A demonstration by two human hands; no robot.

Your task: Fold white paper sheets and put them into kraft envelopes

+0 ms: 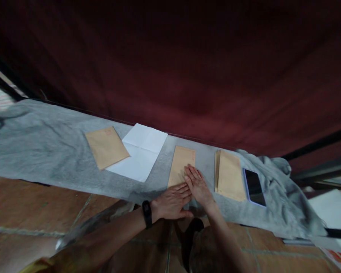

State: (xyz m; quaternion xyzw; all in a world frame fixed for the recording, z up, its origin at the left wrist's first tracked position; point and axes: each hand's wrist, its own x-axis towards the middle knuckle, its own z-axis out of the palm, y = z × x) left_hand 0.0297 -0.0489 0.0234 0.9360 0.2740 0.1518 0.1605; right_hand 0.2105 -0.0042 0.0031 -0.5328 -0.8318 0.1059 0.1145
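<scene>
A brown paper envelope (182, 159) lies flat on the grey cloth in front of me. My left hand (172, 201), with a black band on its wrist, rests flat across the envelope's near end, fingers stretched out to the right. On the envelope's right side lies my right hand (197, 184), its fingers extended and its edge meeting the left fingertips. Neither hand grips anything. The near edge of the envelope is hidden under the hands. Just right of my right hand sits a stack of brown envelopes (231, 176).
To the left, another brown envelope (106, 147) overlaps a creased white sheet (144, 142). A phone (254, 186) lies beside the stack. The grey cloth (59, 151) covers a long narrow surface against a dark red fabric (173, 76). Tiled floor (31, 212) shows below.
</scene>
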